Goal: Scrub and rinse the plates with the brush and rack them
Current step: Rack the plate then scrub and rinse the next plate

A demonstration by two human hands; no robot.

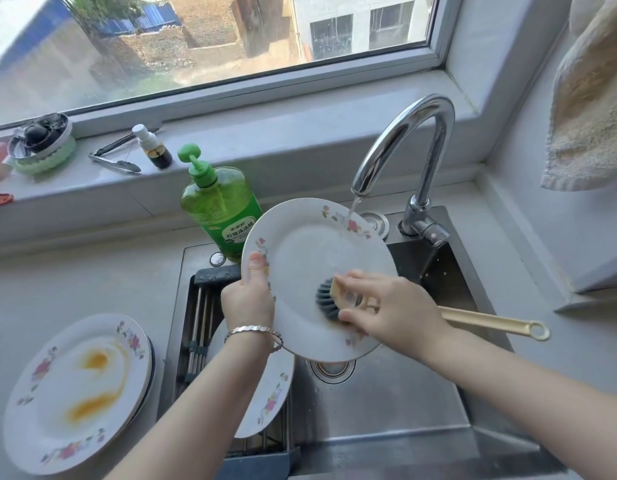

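A white floral plate is tilted over the steel sink, and my left hand grips its left rim. My right hand holds the cream-handled brush near its head; the dark bristles press on the plate's lower centre. Water from the tap runs onto the plate's upper rim. Another floral plate lies on the roll-up rack over the sink's left part, half hidden by my left arm. A stack of dirty plates with orange smears sits on the counter at left.
A green dish soap bottle stands behind the sink. On the window sill lie tongs, a small dark bottle and a green holder. A towel hangs at the right wall. Grey counter surrounds the sink.
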